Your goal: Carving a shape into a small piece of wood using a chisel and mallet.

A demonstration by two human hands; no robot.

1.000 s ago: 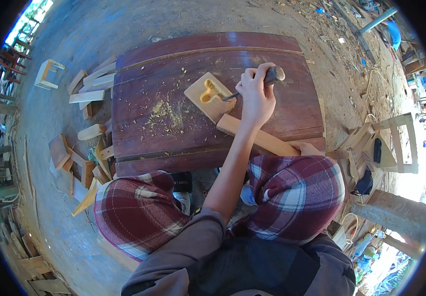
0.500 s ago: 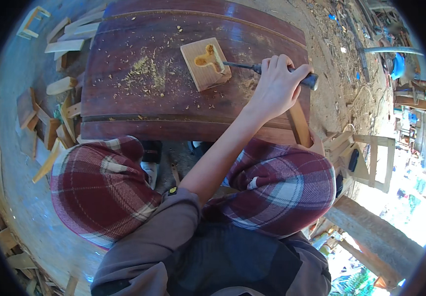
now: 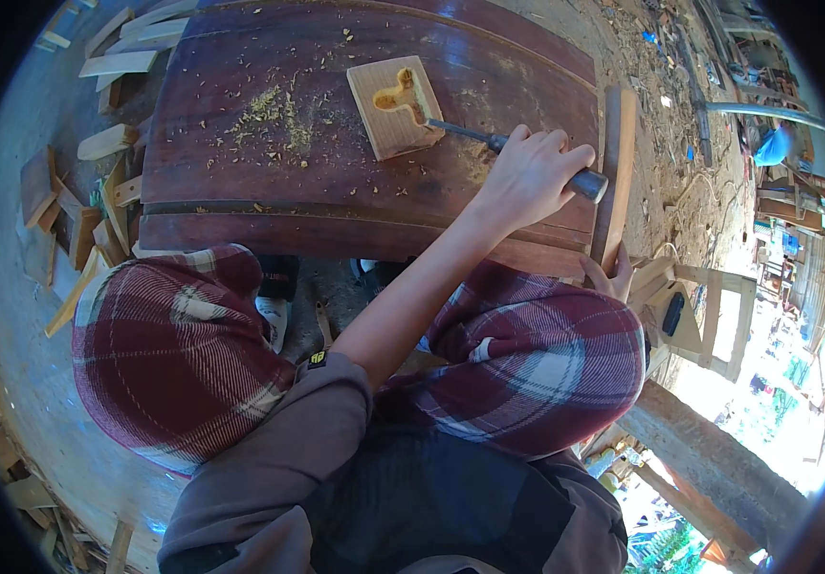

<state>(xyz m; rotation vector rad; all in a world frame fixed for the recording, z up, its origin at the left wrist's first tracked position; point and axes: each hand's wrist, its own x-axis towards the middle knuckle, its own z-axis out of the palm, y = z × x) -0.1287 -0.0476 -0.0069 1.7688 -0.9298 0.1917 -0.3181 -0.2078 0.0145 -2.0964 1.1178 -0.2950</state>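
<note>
My left hand (image 3: pixel 534 174) is clamped around the handle of a wood chisel (image 3: pixel 508 148), knuckles up, on the right side of the dark red wooden surface (image 3: pixel 240 206). My right hand (image 3: pixel 609 277) is lower, at the near right corner, with its fingers curled on the near end of a wooden slat (image 3: pixel 615 163) that runs along the surface's right edge.

The biggest worry for me is the pale carved block (image 3: pixel 395 105), which lies far of centre with the chisel's blade touching its right near corner. Nothing I can see pins that block down, and neither hand is on it. A push from the chisel could skate it left across the shavings (image 3: pixel 274 113) or spin it. The blade would then jump free and gouge the surface. The slat looks half off the edge, so a loose grip could let it tip to the floor (image 3: pixel 11 316) among the offcuts (image 3: pixel 77 230). The blade also points away from me, so my knees (image 3: pixel 527 354) look safe enough.

Compared with half a second ago, the chisel has swung to a shallower angle and its tip sits lower on the block. The slat now shows full length along the right edge, and my right hand has come into view on it.
</note>
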